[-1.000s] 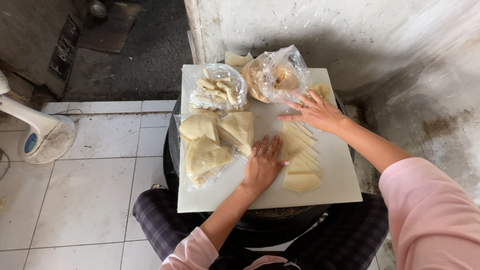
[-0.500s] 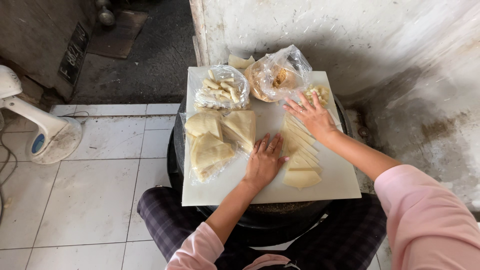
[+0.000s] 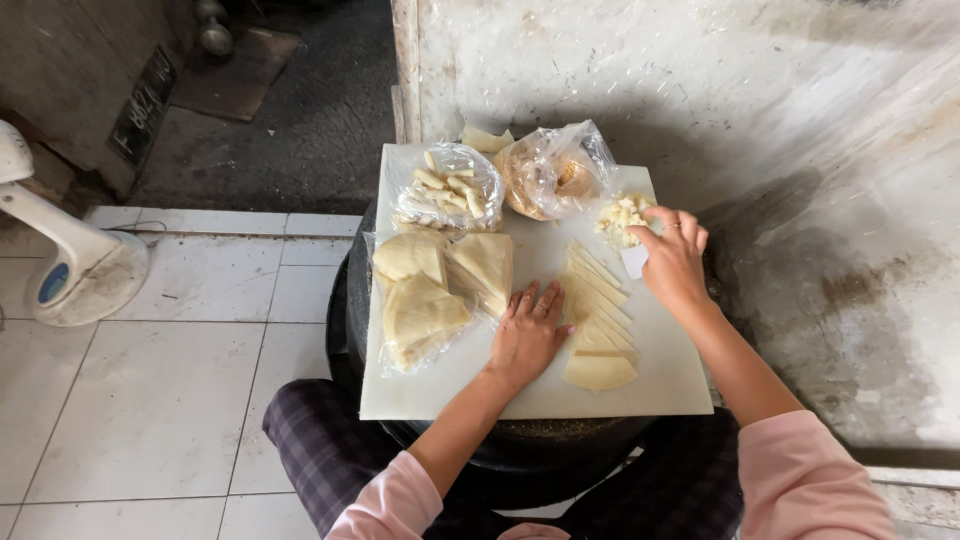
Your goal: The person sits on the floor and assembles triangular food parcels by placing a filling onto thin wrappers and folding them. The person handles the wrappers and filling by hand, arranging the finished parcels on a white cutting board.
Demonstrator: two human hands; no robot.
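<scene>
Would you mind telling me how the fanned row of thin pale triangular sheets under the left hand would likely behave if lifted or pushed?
The triangular sheets look thin and flat, so probably floppy and light. Overlapped in a fan, they would likely slide apart if pushed; the left hand rests at their edge.

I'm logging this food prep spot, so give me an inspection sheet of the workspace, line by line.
Surface: white board resting on a dark round drum.
Job's things: fanned pale triangular sheets; small pile of pale cut pieces.
Clutter: bag of folded triangles; bag of pale sticks; bag of brownish filling.
Grippers: left hand flat on the board beside the sheets; right hand pinching a small white piece.
Cables: nothing seen.
Surroundings: stained wall, tiled floor, white fan base.
</scene>
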